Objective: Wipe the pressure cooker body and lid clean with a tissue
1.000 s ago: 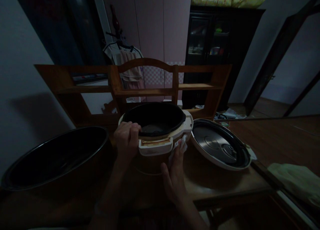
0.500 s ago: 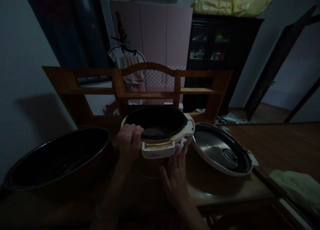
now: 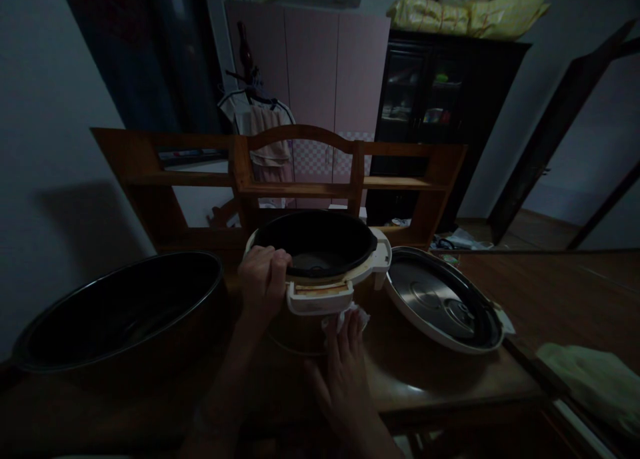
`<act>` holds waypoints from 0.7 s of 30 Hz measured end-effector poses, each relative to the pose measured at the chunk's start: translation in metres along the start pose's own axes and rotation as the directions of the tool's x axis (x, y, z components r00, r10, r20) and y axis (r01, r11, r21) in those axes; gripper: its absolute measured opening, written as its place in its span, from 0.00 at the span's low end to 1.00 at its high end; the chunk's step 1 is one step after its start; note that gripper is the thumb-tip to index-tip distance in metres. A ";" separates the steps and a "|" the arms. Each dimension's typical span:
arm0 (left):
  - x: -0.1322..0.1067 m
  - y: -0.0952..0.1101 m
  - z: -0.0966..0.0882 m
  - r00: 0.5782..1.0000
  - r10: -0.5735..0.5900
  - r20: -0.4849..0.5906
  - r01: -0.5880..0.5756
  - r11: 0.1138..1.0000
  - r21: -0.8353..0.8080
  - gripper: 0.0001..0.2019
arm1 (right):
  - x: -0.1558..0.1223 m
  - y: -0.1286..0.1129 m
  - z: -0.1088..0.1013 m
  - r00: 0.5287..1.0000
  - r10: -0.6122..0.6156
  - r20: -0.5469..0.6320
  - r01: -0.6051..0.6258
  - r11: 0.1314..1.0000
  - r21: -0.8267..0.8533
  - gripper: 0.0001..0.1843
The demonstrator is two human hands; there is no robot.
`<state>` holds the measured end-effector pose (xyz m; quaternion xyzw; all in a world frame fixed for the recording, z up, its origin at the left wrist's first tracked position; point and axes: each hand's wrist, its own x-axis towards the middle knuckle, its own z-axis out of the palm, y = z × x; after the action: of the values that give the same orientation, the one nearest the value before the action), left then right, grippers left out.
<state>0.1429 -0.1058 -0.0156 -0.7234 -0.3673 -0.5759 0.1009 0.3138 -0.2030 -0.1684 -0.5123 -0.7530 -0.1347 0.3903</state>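
A rice cooker [image 3: 320, 272] with a cream rim and a dark inner bowl stands open on the wooden table [image 3: 440, 372]. My left hand [image 3: 263, 279] is closed over its left front rim. My right hand [image 3: 343, 366] presses a small white cloth [image 3: 347, 318] against the cooker's brown side, just under the front latch, fingers stretched flat. The cooker's lid [image 3: 443, 299] lies upside down to the right, its metal inner face up.
A large dark basin [image 3: 115, 312] sits at the left of the table. Behind the cooker stands a wooden shelf unit [image 3: 300, 172]. A pale green cloth [image 3: 590, 372] lies at the right edge. A dark cabinet and pink wardrobe stand farther back.
My right hand with the white cloth has slid down and left, from the cooker's right rim to its side below the latch. My left hand keeps its hold on the rim.
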 end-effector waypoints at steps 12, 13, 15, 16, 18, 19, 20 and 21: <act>-0.001 -0.003 0.001 1.000 -0.008 0.000 0.008 1.000 0.014 0.20 | 0.057 0.052 -0.070 0.705 -0.620 0.346 0.623 0.774 0.118 0.24; -0.001 -0.003 0.001 1.000 -0.010 -0.001 0.010 1.000 0.017 0.20 | 0.063 0.050 -0.072 0.674 -0.651 0.350 0.658 0.744 0.117 0.24; -0.001 -0.003 0.001 1.000 -0.010 0.001 0.010 1.000 0.021 0.19 | 0.074 0.043 -0.074 0.637 -0.687 0.350 0.699 0.706 0.115 0.28; -0.001 -0.003 0.001 1.000 -0.010 0.001 0.010 1.000 0.024 0.19 | 0.078 0.039 -0.073 0.632 -0.694 0.344 0.705 0.700 0.114 0.31; -0.001 -0.003 0.001 1.000 -0.010 0.003 0.010 1.000 0.027 0.19 | 0.084 0.031 -0.068 0.640 -0.696 0.326 0.707 0.699 0.105 0.33; -0.001 -0.003 0.001 1.000 -0.011 0.004 0.011 1.000 0.029 0.19 | 0.085 0.028 -0.064 0.640 -0.705 0.305 0.716 0.691 0.095 0.32; -0.001 -0.003 0.001 1.000 -0.013 0.006 0.013 0.999 0.031 0.19 | 0.087 0.026 -0.060 0.636 -0.720 0.276 0.732 0.677 0.077 0.29; -0.001 -0.003 0.000 1.000 -0.014 0.007 0.014 0.999 0.032 0.19 | 0.088 0.025 -0.055 0.627 -0.739 0.246 0.752 0.657 0.055 0.27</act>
<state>0.1412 -0.1041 -0.0177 -0.7213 -0.3817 -0.5680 0.1069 0.3457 -0.1664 -0.0738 -0.1777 -0.9356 -0.2393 0.1893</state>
